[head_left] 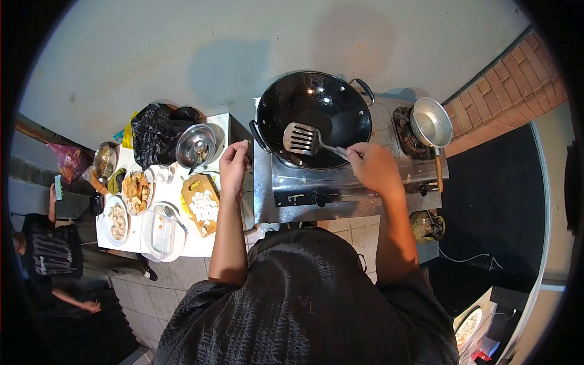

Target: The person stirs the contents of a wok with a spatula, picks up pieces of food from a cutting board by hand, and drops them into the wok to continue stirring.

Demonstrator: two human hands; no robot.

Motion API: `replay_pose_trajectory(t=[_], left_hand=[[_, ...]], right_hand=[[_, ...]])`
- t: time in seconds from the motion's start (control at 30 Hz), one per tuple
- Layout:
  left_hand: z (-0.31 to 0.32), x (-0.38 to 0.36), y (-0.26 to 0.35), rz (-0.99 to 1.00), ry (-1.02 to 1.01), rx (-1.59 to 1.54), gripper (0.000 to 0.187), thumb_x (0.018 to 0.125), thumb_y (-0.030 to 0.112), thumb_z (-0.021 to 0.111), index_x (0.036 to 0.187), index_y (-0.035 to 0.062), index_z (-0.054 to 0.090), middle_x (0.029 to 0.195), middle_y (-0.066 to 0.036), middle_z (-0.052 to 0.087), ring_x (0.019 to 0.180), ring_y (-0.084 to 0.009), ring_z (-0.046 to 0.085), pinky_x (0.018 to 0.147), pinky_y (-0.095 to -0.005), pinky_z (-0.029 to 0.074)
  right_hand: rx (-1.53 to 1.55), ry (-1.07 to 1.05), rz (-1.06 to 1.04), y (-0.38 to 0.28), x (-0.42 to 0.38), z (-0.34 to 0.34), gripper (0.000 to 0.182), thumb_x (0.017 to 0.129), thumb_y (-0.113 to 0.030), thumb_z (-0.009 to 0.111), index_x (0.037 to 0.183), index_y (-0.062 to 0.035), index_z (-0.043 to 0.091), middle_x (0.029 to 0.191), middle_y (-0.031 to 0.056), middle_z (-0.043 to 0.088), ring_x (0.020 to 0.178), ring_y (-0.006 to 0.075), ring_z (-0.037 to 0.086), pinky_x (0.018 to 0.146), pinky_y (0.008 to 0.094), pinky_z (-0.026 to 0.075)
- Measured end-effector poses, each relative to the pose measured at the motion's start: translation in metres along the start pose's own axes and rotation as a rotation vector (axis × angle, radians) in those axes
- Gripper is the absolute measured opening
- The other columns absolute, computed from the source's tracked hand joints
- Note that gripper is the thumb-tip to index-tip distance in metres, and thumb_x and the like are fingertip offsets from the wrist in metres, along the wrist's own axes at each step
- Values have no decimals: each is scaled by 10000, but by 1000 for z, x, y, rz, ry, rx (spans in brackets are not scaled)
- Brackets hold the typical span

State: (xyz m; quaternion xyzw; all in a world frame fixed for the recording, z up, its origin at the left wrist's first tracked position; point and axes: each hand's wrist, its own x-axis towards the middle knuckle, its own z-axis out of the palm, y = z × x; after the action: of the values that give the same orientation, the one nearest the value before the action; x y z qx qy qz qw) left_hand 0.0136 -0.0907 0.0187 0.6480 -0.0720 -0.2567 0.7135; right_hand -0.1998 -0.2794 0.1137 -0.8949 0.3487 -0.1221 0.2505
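A large black wok [347, 115] with two side handles sits on the left burner of the metal stove [359, 205]. My right hand [372, 165] is closed around the handle of a slotted metal spatula [301, 139], whose head is over the near side of the wok. To the left of the wok, beside its left handle, my left hand [235, 163] is raised with fingers drawn together; whether anything small is between them I cannot make out. Nearby on the white table, a wooden cutting board [190, 196] holds white chopped pieces.
A small pan [433, 123] rests on the right burner, its handle pointing toward me. The white table [210, 243] at left bears a metal bowl [196, 146], a black plastic bag [161, 131], plates and a clear container [159, 234]. Another person [55, 249] is at far left.
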Motion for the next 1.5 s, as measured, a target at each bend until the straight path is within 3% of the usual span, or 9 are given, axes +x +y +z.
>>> replay_pose_trajectory(t=[0.1, 0.2, 0.27, 0.37, 0.5, 0.67, 0.77, 1.2, 1.5], left_hand=[[-2, 0, -1, -4, 1, 1, 180, 867, 250, 590, 903, 78, 632, 700, 66, 493, 604, -33, 414, 543, -181, 308], [-5, -1, -2, -1, 12, 1, 184, 868, 249, 589, 906, 75, 633, 692, 68, 481, 599, -32, 405, 535, -177, 300], [-5, -2, -1, -1, 19, 2, 186, 869, 249, 588, 915, 74, 635, 689, 68, 476, 597, -32, 402, 533, -176, 298], [-7, -3, -1, -7, 34, -5, 183, 870, 242, 585, 915, 72, 635, 687, 67, 472, 597, -33, 404, 532, -179, 300], [-10, -5, 0, -16, 49, -5, 174, 870, 238, 584, 902, 72, 627, 690, 65, 479, 598, -34, 411, 534, -180, 307], [-13, -10, 0, -25, 77, 7, 164, 869, 230, 584, 908, 75, 623, 687, 63, 485, 596, -36, 419, 534, -184, 313], [-13, -7, 0, -14, 61, 13, 159, 868, 224, 585, 913, 76, 619, 685, 62, 489, 591, -37, 419, 530, -185, 312], [-17, -7, 2, -22, 89, 24, 177, 861, 238, 598, 905, 69, 628, 699, 54, 507, 608, -42, 429, 537, -192, 319], [-13, -1, 4, -11, 46, 38, 186, 865, 251, 585, 926, 81, 625, 721, 53, 495, 633, -50, 435, 549, -193, 321]], right_hand=[[88, -67, 27, 8, 6, 7, 224, 801, -223, 531, 861, -60, 671, 777, 179, 628, 763, 384, 595, 674, 436, 476], [204, -98, 36, 16, 11, 13, 242, 806, -225, 532, 869, -34, 667, 715, 180, 629, 684, 345, 617, 631, 406, 473], [371, -177, 158, 18, 14, 16, 274, 822, -238, 532, 876, 0, 658, 652, 163, 622, 588, 260, 619, 591, 355, 463], [457, -159, 160, 16, 14, 19, 302, 839, -245, 522, 885, 25, 650, 622, 144, 610, 542, 187, 595, 570, 319, 453], [514, -113, 182, 22, 16, 28, 307, 846, -255, 522, 904, 18, 650, 621, 138, 605, 532, 180, 584, 563, 308, 449], [310, -1, 133, 25, 17, 36, 283, 827, -250, 525, 890, -10, 660, 768, 194, 640, 737, 326, 630, 678, 375, 476], [234, -32, 171, 15, 14, 30, 275, 817, -251, 527, 879, -22, 664, 835, 206, 633, 833, 374, 605, 735, 405, 472], [341, -14, 168, 19, 14, 28, 270, 826, -246, 528, 888, -18, 659, 820, 205, 631, 798, 367, 611, 703, 392, 470], [112, 55, 160, 13, 12, 40, 262, 837, -256, 509, 915, -62, 666, 847, 190, 638, 827, 370, 606, 739, 420, 475]])
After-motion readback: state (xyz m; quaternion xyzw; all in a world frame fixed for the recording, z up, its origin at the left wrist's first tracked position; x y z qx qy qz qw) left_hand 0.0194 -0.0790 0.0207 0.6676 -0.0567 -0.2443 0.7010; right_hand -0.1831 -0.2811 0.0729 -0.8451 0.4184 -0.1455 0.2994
